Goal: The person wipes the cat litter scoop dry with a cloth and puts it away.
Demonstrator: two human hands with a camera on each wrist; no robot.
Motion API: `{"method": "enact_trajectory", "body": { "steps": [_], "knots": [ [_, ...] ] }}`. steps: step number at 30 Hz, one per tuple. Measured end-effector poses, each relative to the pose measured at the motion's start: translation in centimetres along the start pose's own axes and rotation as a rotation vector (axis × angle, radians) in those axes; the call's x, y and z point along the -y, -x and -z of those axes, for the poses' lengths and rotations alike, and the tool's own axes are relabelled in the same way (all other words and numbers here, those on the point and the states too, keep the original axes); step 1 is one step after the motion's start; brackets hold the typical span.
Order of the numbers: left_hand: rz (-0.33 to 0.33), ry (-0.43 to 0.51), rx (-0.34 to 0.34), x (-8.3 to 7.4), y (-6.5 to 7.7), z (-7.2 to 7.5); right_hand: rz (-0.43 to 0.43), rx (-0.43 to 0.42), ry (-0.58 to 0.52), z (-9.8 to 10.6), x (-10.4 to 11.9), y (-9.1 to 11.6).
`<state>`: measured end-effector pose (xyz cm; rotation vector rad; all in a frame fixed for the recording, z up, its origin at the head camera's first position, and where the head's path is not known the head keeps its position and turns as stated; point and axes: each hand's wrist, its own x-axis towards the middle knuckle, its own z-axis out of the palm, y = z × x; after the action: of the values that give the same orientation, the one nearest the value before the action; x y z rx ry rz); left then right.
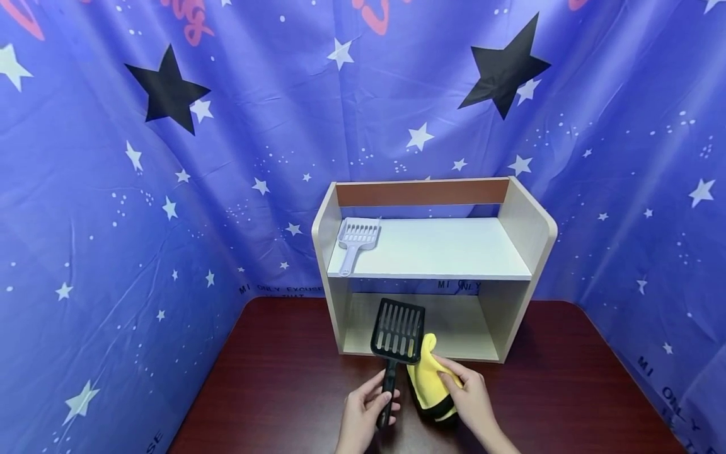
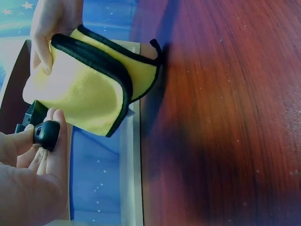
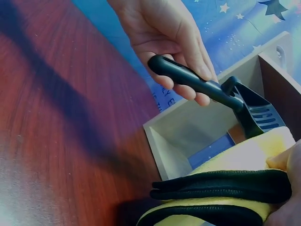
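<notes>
My left hand (image 1: 365, 413) grips the handle of a black slotted litter scoop (image 1: 399, 328), its head tilted up in front of the shelf's lower level. A yellow cloth (image 1: 428, 381) with black edging hangs folded from my right hand (image 1: 467, 394), pinched between thumb and fingers. In the head view the cloth's upper edge sits right beside the scoop head. The right wrist view shows the scoop handle (image 3: 197, 84) lying across the left fingers, with the cloth (image 3: 244, 155) partly covering the scoop head. From the left wrist, the cloth (image 2: 89, 89) hides most of the scoop.
A two-level wooden shelf unit (image 1: 527, 252) stands at the back of the dark red table (image 1: 272, 378). On its upper level, at the left, lies a pale lilac slotted scoop (image 1: 359, 236). Blue star-printed curtains (image 1: 255, 157) hang behind and at both sides.
</notes>
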<state>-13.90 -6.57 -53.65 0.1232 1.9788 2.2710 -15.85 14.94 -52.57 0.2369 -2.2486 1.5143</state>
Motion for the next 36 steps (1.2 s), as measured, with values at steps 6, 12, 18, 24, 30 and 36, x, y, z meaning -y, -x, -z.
{"method": "enact_trajectory", "body": {
  "steps": [6, 12, 18, 24, 30, 36],
  "knots": [
    [-0.017, 0.025, -0.011, -0.5, -0.4, -0.1, 0.064, 0.124, -0.072, 1.1, 0.0, 1.0],
    [-0.087, 0.024, 0.013, -2.0, -0.8, 0.1, 0.080, 0.308, -0.152, 3.3, -0.7, 1.4],
    [-0.127, 0.030, 0.054, -4.3, -1.2, 0.3, 0.086, 0.336, -0.138, 5.7, -1.6, 1.7],
    [-0.094, 0.034, 0.141, -5.0, -0.1, 1.1, 0.023, 0.357, -0.178, 7.9, -2.4, 2.4],
    [-0.113, 0.010, 0.197, -5.5, 0.9, 1.7, 0.040, 0.361, -0.186, 9.5, -3.5, 3.0],
    [-0.190, -0.021, 0.164, -7.6, -0.1, 1.2, -0.029, 0.347, -0.177, 10.2, -3.8, 3.2]
  ]
}}
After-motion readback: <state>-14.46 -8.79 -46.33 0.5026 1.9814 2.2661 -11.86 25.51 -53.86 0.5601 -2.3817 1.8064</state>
